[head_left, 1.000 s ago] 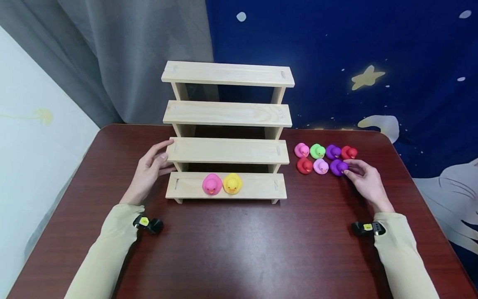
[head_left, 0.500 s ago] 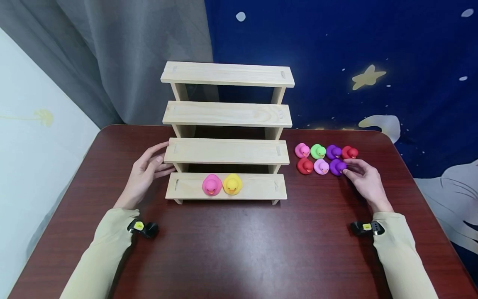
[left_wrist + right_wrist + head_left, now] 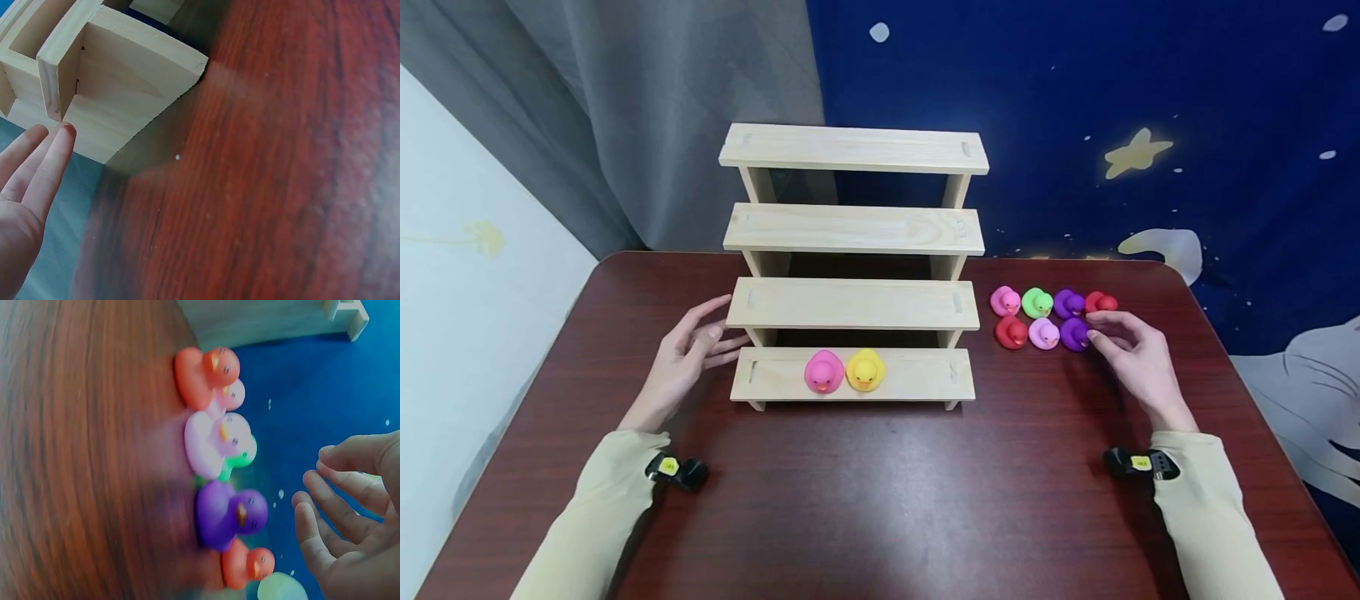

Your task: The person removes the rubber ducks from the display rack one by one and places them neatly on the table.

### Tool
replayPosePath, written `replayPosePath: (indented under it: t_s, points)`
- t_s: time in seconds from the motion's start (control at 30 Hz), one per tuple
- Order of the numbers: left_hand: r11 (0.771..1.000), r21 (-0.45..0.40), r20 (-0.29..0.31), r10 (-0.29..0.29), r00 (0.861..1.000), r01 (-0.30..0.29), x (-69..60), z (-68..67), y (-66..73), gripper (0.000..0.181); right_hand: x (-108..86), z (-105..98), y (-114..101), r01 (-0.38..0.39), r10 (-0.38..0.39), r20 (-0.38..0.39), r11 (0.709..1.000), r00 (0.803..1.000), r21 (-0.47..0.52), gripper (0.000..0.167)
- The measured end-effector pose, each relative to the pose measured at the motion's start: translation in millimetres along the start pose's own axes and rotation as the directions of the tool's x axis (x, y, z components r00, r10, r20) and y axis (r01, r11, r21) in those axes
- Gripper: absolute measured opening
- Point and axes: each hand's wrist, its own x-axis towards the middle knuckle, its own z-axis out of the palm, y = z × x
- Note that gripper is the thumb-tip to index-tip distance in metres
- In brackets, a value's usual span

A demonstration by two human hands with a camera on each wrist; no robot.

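A stepped wooden shelf (image 3: pixel 850 304) stands mid-table. On its lowest board sit a pink rubber duck (image 3: pixel 824 372) and a yellow rubber duck (image 3: pixel 866 370). My left hand (image 3: pixel 679 357) is beside the shelf's left side, fingers extended; in the left wrist view its fingertips (image 3: pixel 64 132) come close to a board's corner, and contact is unclear. At the right, my right hand (image 3: pixel 1141 363) is beside the front purple rubber duck (image 3: pixel 1074 334). In the right wrist view a gap separates its loosely bent fingers from that purple duck (image 3: pixel 215 515).
Around the front purple duck are red (image 3: pixel 1011 332) and light pink (image 3: pixel 1043 333) ducks. Behind them stand pink (image 3: pixel 1005 301), green (image 3: pixel 1037 302), purple (image 3: pixel 1068 303) and red (image 3: pixel 1101 302) ducks. Curtains (image 3: pixel 1037 125) hang behind the table (image 3: pixel 880 500).
My left hand has drawn back from the shelf's third board, leftward and slightly down. My right hand's fingers have come away from the front purple duck, which has shifted slightly left.
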Motion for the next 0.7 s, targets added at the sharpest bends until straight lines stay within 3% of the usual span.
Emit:
replayPosePath:
  t_s: [0.3,0.7]
  points:
    - [1.0,0.028,0.038,-0.014,0.999,0.013,-7.8,-6.6,-4.1,0.045,-6.7,18,-17,0.032,-0.031,0.081,0.999,0.996,-0.006,0.026]
    - [0.998,0.034,0.072,-0.056,0.996,0.054,-16.5,-10.4,-4.1,0.046,-11.4,44,-33,0.143,-0.146,0.161,0.989,0.976,0.035,0.026]
